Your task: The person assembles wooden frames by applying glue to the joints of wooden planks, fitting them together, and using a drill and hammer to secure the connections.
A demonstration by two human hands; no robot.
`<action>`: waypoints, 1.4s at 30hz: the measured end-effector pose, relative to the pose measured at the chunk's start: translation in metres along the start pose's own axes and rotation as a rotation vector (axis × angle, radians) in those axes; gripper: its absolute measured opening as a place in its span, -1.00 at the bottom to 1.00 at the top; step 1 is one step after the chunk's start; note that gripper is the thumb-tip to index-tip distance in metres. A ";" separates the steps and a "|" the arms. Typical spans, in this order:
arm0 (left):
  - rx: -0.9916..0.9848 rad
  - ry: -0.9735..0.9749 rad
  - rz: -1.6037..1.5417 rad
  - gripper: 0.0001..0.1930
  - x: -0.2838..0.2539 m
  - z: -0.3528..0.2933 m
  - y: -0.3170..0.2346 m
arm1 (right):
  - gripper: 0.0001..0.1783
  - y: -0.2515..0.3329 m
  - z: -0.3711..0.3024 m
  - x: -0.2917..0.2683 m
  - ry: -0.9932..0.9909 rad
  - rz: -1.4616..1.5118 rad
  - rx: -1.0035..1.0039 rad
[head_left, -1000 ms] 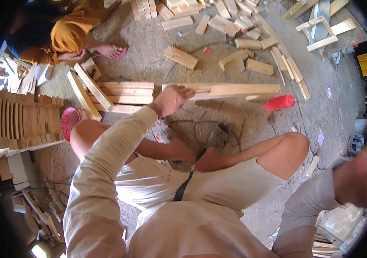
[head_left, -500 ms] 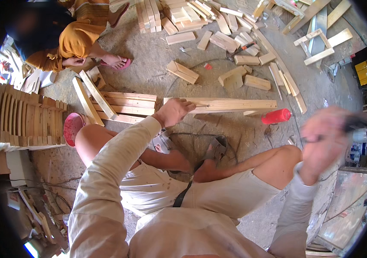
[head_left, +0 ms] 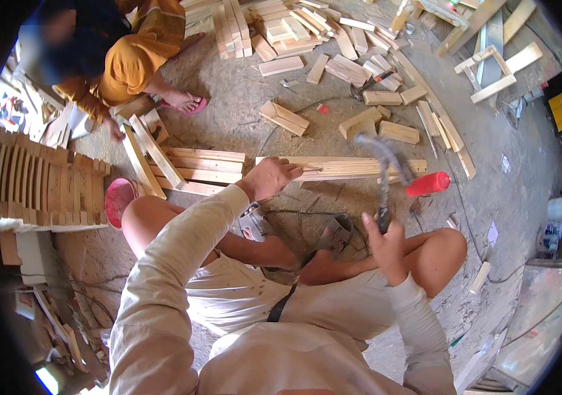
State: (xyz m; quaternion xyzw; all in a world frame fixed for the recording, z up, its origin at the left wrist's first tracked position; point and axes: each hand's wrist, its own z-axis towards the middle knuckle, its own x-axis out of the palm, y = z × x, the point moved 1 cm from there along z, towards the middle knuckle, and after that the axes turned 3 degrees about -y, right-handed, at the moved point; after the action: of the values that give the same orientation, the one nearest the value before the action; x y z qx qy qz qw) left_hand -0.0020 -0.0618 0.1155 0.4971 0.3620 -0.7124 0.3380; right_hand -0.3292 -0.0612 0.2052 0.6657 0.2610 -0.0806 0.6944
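Note:
My left hand (head_left: 270, 178) rests on the near end of a pale wooden beam (head_left: 353, 166), its fingers pinched around what looks like a thin nail (head_left: 308, 170). The beam lies crosswise in front of my feet. In my right hand (head_left: 387, 249) is a claw hammer (head_left: 384, 191), gripped by its dark handle. Its head, slightly blurred, is raised above the beam's right part. A red plastic bottle (head_left: 428, 184) lies by the beam's right end.
Stacked slats (head_left: 44, 174) and a pink bucket (head_left: 119, 201) stand at the left. Nailed boards (head_left: 202, 164) lie nearby. A co-worker's hand (head_left: 114, 129) touches a board. Behind are loose wood blocks (head_left: 284, 117), another hammer (head_left: 374, 79) and a small wooden frame (head_left: 485, 72).
My right hand has swung the hammer from far right inward and toward the beam. My left hand stays at the beam. The co-worker's hand has reached down to a board.

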 end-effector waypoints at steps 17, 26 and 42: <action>-0.621 -0.141 -0.240 -0.75 0.076 0.160 -0.050 | -0.66 -0.035 0.024 -0.032 -0.257 0.558 0.227; -0.616 0.106 -0.217 -0.65 0.088 0.165 -0.050 | -0.67 -0.046 0.028 -0.047 -0.303 0.629 0.316; -0.851 0.055 -0.137 -0.66 0.051 0.076 0.009 | -0.65 -0.050 0.028 -0.054 -0.275 0.661 0.365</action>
State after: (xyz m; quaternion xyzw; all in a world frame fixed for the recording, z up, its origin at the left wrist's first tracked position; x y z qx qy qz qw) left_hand -0.0433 -0.1373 0.0833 0.3072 0.6647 -0.5067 0.4551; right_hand -0.3908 -0.1058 0.1856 0.8091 -0.0813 0.0136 0.5818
